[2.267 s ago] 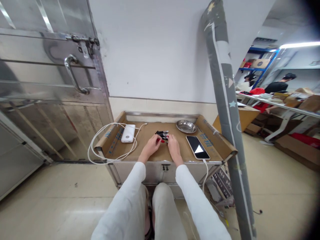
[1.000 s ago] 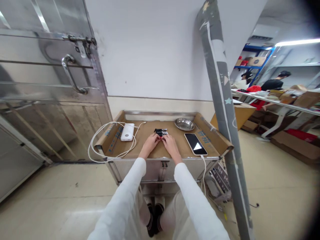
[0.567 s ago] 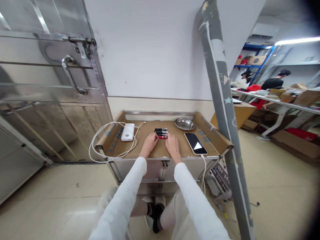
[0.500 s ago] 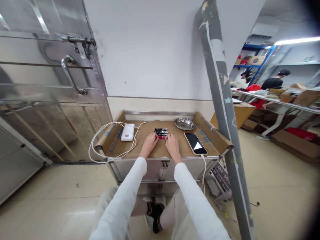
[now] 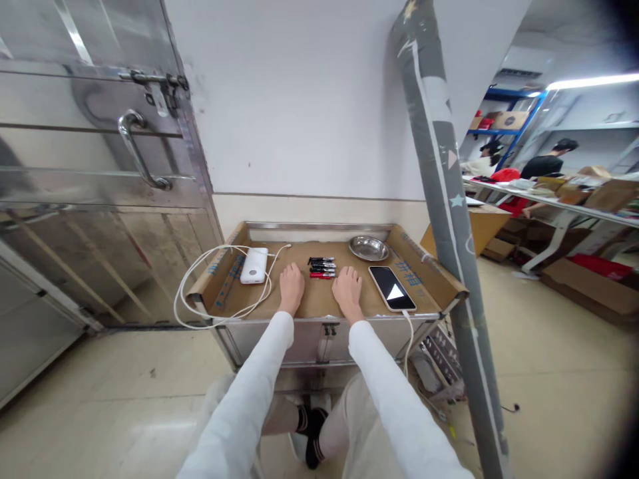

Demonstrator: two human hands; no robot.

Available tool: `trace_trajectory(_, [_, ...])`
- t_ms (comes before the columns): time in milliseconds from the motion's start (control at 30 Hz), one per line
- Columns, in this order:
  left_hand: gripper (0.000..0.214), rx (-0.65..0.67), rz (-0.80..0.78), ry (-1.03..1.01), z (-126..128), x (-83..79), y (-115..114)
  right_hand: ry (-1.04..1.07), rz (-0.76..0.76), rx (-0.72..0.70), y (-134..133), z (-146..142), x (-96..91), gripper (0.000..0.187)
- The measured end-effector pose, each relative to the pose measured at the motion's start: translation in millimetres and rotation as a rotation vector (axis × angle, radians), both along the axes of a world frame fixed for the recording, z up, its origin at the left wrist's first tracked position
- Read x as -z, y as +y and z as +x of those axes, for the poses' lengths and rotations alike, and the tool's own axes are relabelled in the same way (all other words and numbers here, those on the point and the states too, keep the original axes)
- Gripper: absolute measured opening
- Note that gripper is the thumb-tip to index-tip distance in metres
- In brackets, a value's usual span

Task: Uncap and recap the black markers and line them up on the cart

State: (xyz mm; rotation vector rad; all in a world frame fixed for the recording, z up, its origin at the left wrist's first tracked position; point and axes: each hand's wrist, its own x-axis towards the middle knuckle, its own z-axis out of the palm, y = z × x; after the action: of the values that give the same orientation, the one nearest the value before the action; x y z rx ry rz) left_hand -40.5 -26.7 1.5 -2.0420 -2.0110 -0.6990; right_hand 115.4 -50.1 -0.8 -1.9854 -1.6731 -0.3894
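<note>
Several black marker pens (image 5: 322, 264) and a red marker pen (image 5: 322, 275) lie side by side in a row on the cardboard-covered cart top (image 5: 319, 303). To the left of the row my left hand (image 5: 292, 287) rests palm down on the cardboard, fingers pointing forward and holding nothing. My right hand (image 5: 348, 289) lies in the same manner to the right of the pens, slightly apart from them. Its fingers are a little bent, with nothing visible in them.
A white power bank (image 5: 254, 266) with a looped white cable sits at left. On the right are a phone (image 5: 392, 288) plugged into a cable and a round metal dish (image 5: 368, 248). A tall grey wrapped roll (image 5: 444, 166) leans beside the cart. Two people work in the background.
Both my hands have let go of the ends of the pen row and drawn apart, left hand leftward and right hand rightward. The pens stay lined up.
</note>
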Motion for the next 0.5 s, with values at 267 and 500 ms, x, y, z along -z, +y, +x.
trace_trajectory(267, [0.022,-0.021,-0.058,-0.025,2.0,-5.1,11.8,0.116,-0.065,-0.040,15.3,5.9,9.3,0.035])
trace_trajectory(500, [0.031,-0.059,-0.118,-0.050,4.6,-5.3,21.5,0.130,-0.183,-0.089,26.1,12.9,9.5,0.048])
